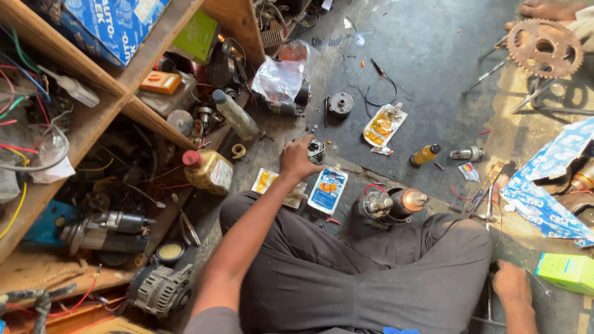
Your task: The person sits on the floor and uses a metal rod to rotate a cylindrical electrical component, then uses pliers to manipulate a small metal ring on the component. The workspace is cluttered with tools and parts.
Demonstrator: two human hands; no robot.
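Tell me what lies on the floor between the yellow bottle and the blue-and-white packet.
In the head view, two cylindrical motor parts sit between the yellow bottle and the blue-and-white packet, slightly nearer the person's legs.

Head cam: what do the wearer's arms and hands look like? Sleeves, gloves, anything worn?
Both hands are bare, no gloves. The left hand and forearm show no watch, ring or band; a short grey sleeve starts near the shoulder. The right hand and wrist are bare too; its sleeve is out of frame.

yellow bottle (pixel 425 154), green box (pixel 568 272), rusty sprocket (pixel 544 47)
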